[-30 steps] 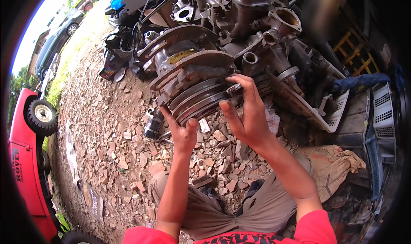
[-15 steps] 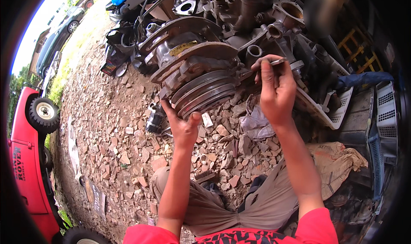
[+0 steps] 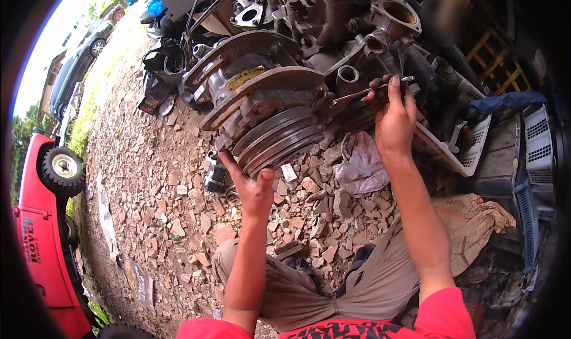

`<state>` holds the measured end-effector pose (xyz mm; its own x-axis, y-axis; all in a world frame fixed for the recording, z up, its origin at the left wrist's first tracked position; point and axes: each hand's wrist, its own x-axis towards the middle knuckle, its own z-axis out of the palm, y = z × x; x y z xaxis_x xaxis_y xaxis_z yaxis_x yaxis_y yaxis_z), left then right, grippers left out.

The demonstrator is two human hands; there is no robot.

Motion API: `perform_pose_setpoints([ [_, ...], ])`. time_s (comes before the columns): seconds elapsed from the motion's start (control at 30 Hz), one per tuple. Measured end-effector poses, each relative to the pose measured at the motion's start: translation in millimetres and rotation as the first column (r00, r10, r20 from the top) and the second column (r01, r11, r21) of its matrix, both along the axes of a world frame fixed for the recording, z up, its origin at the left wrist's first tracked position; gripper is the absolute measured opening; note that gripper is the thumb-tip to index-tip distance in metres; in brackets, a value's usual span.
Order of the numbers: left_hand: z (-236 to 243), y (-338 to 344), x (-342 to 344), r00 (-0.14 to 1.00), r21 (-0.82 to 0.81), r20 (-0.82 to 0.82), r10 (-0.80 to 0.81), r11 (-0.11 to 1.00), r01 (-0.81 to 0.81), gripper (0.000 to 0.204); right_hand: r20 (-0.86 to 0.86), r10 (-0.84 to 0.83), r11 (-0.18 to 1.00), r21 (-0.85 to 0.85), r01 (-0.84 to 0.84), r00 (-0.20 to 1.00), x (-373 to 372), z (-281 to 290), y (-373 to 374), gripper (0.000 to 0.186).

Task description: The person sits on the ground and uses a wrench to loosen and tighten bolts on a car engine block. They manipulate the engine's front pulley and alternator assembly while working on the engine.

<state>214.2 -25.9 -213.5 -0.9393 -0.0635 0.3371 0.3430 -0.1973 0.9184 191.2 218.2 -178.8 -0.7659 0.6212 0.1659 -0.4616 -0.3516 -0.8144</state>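
A rusty engine (image 3: 309,47) lies on rubble in front of me, with a grooved belt pulley (image 3: 273,136) at its near end. My left hand (image 3: 253,187) presses up against the pulley's lower left rim, fingers spread on it and thumb pointing up. My right hand (image 3: 392,116) is raised to the right of the pulley and grips a slim metal spanner (image 3: 366,91). The spanner's far end reaches left toward the engine, just behind the pulley. My knees in grey-brown trousers (image 3: 333,291) show at the bottom.
Broken brick and stone cover the ground (image 3: 160,184). A crumpled plastic bag (image 3: 360,166) lies under my right hand, a tan sack (image 3: 476,226) to the right. A red vehicle with a wheel (image 3: 59,169) stands far left. Crates and grilles (image 3: 535,154) crowd the right side.
My right hand left the pulley, moved up and right, and now holds the spanner against the engine. My left hand stays on the pulley's lower rim.
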Motion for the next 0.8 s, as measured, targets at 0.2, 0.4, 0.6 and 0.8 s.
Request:
perform_pose_setpoints([
  [0.2, -3.5, 1.9, 1.8, 1.0, 0.024, 0.0, 0.026, 0.999, -0.026, 0.128, -0.056, -0.008, 1.0, 0.003, 0.008, 0.998, -2.8, -6.6, -8.0, 0.026],
  [0.4, 1.2, 0.6, 3.2, 1.0, -0.031, -0.002, 0.013, 0.999, -0.013, 0.128, -0.129, -0.052, 0.94, 0.328, 0.092, 0.99, 3.9, 4.4, -19.7, 0.021],
  [0.6, -8.3, -0.4, 1.9, 1.0, 0.004, 0.002, 0.017, 1.0, -0.017, 0.131, -0.164, 0.141, 0.557, 0.828, 0.059, 0.976, 27.8, 12.9, -46.7, 0.033],
  [0.8, -2.9, -0.2, 1.5, 0.999, 0.003, 0.03, -0.031, 1.0, 0.031, 0.135, -0.155, 0.245, 0.324, 0.943, 0.069, 0.957, 36.1, 30.0, -42.3, 0.044],
])
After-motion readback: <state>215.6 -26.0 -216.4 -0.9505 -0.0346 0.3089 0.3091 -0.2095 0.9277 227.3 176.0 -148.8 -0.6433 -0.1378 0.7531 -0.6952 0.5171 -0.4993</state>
